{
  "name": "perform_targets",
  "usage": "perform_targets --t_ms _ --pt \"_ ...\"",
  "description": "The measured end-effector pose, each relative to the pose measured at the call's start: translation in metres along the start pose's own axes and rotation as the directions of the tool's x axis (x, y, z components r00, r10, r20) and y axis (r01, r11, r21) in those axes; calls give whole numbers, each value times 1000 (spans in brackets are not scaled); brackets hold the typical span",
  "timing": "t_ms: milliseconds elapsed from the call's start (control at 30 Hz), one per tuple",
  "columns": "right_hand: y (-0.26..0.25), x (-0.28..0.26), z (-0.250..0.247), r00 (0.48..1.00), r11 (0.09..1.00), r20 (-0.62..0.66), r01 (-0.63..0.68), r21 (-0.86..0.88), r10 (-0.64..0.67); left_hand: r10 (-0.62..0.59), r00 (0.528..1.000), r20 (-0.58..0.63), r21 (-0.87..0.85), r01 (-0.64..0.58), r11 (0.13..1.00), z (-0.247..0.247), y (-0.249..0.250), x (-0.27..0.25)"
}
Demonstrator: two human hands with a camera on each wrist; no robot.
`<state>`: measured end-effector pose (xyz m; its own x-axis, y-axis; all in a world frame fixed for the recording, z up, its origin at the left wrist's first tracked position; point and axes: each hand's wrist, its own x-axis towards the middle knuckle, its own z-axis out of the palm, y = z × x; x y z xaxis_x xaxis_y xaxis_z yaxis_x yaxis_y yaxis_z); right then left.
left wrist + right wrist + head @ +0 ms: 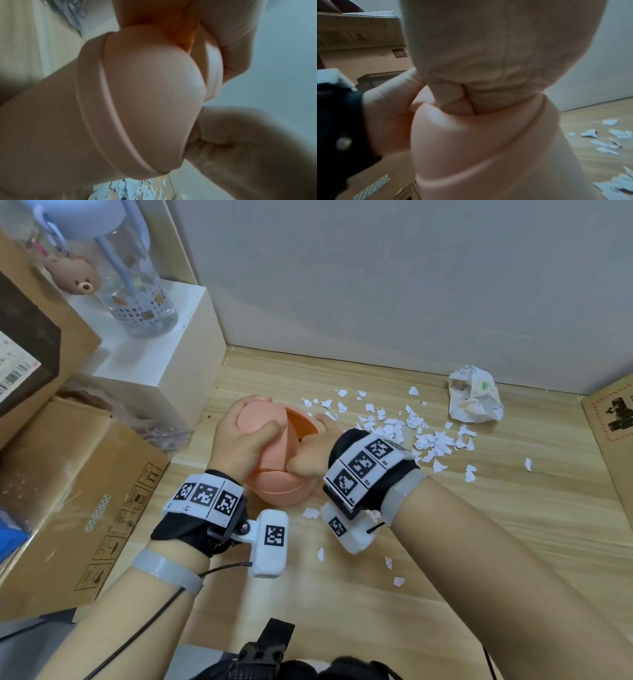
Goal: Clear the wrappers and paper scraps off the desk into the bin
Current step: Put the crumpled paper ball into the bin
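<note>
While both hands work at the pink bin (274, 460), the head view shows the left hand (236, 446) curled over its domed swing lid (262, 416), thumb across the front. The right hand (310, 455) grips the rim, forefinger pointing past it. Paper scraps (411, 429) lie just beyond the right fingertips; the crumpled wrapper (474, 397) sits well beyond them. The scraps are judged featherlight and best swept into a pile, then pinched; the wrapper looks soft enough to grab whole.

Left wrist view: the bin's smooth plastic wall (56, 115) fills the frame and looks stiff and slippery, so the rim is the surer hold.

Right wrist view: the fingers (457, 106) clench at the lid's edge. Behind them, a cardboard box (359, 60) reads "deli"; another label shows "S".
</note>
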<state>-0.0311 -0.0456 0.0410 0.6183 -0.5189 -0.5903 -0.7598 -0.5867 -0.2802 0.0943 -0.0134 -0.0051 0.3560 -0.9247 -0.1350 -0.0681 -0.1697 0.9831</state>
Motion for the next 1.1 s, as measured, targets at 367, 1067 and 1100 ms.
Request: perform_targets --t_ms 367,1067,1100 --pt "44 -1 16 818 997 -575 61 51 -20 -57 997 -48 36 59 998 5 8 2" --pt "289 -6 72 490 466 -200 -513 721 848 -85 991 -103 19 88 996 21 8 12" --pt "288 -6 72 498 483 -213 -513 710 841 -89 991 -103 18 91 996 20 8 12"
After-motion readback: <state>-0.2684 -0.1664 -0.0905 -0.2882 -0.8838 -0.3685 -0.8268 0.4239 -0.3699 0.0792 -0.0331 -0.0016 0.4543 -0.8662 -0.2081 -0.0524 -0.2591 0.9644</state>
